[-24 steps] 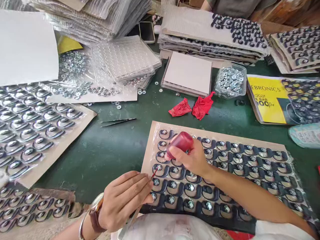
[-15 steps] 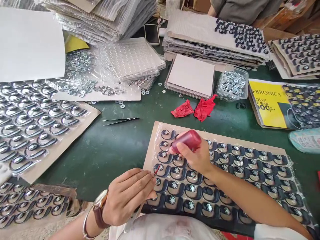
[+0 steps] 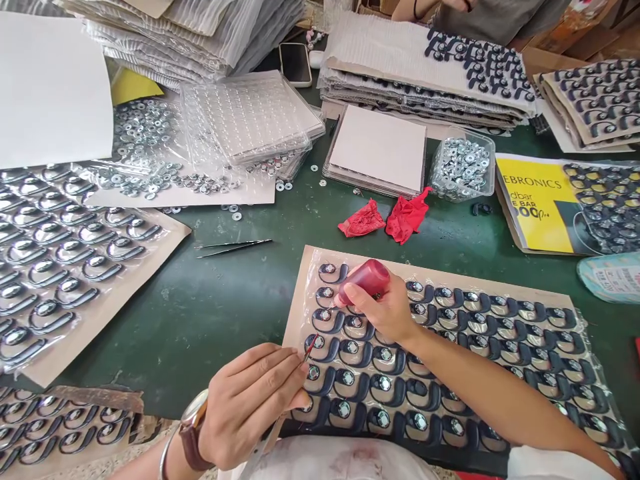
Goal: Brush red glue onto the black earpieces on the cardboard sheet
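Deep red bottle [image 3: 367, 279], navy hooked pieces [image 3: 399, 393] in rows, green tabletop [image 3: 220, 303], bright red scraps [image 3: 407, 217], yellow packaging [image 3: 547, 235]

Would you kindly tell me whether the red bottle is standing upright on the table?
No, the right hand grips the red bottle, tilted over the sheet of dark curved pieces.

Yellow carton panel [image 3: 543, 207], top line: "EBRONICS", dark capitals, starting right at the left edge
Smaller lines under that: "dbar", then "E BAR", both chopped on the left
Bold line below: zeros, then maybe "Pro", can't swear to it
Turquoise packet [image 3: 613, 275]: tiny label print, way too blurry
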Demonstrator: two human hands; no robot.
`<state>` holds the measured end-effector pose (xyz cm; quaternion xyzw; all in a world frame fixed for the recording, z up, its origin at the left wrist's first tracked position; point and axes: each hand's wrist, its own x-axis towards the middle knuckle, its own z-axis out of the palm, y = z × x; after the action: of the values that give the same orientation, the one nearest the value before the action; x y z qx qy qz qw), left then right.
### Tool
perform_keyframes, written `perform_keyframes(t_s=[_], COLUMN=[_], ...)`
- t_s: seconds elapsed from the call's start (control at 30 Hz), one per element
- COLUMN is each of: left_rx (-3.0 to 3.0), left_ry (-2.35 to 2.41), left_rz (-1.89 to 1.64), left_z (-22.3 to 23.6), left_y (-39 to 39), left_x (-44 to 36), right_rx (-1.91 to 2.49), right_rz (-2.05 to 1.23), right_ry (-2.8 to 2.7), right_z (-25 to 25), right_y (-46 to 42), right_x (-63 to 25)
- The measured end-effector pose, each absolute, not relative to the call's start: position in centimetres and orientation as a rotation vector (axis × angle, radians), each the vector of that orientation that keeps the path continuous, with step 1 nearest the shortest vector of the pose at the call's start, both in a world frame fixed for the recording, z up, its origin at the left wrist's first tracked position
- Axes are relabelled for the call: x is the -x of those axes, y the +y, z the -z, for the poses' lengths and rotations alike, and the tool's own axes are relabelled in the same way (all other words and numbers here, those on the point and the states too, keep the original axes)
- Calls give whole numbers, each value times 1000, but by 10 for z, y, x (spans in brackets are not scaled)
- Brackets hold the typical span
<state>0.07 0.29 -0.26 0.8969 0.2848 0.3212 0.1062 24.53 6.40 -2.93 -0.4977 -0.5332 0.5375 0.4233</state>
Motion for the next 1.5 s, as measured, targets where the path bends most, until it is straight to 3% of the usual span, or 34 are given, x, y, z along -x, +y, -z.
perform_keyframes(t_s=[0.33, 0.53, 0.97, 1.5], left_rx=[-2613, -2604, -2641, -2628], left_ry=[865, 849, 847, 889], left_rz=[-978, -992, -1019, -1010], left_z=[-1, 6, 13, 12], left_y=[-1, -10, -16, -16], left_x=[-4, -1, -3, -5], right_rx=[1278, 1112, 1214, 1275], right_rz=[-1261, -1402, -1351, -1137], right_ry=[-1425, -1229, -1525, -1616], right_z=[29, 13, 32, 23], right_y=[62, 54, 29, 33], right_x=[-245, -241, -232, -233])
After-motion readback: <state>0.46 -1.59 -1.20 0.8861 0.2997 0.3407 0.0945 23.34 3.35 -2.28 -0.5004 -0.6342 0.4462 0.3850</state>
